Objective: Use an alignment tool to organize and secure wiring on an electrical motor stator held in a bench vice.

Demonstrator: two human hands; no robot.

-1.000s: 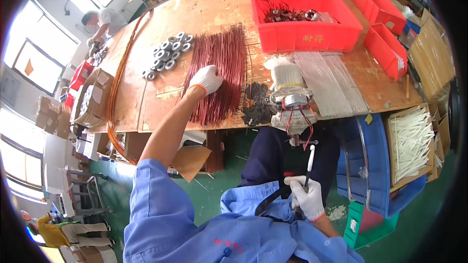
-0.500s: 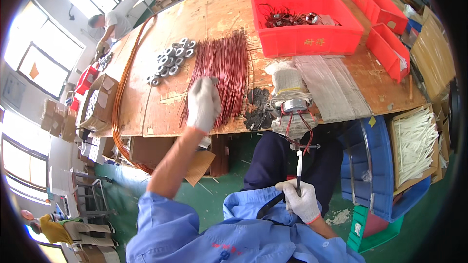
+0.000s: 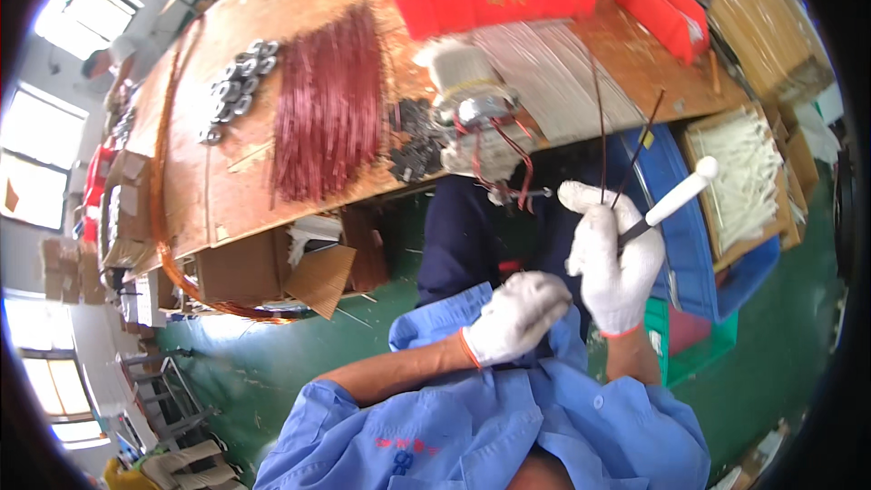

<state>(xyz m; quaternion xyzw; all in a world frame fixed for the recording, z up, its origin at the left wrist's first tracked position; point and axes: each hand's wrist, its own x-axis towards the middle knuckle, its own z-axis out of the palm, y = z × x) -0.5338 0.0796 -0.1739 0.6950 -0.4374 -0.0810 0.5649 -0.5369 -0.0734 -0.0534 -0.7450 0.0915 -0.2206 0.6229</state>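
Observation:
My right hand, in a white glove, is raised beyond my lap on the right. It is closed on a black-handled tool with a thick white rod end. Two lengths of thin dark red wire stick up from the same hand. My left hand, also gloved and slightly blurred, is beside it over my lap, fingers curled together; whatever they hold is hidden. Ahead, at the table edge, a round metal piece with red wires sits in a wrapped fixture.
On the table lie a bundle of dark red wires and several grey rings. Behind the fixture stands a red bin. To the right are a blue bin and a box of white strips. Another person works far left.
My left hand has come back from the wire bundle to my lap. My right hand has risen with the tool, and wires now show in it. The view has shifted.

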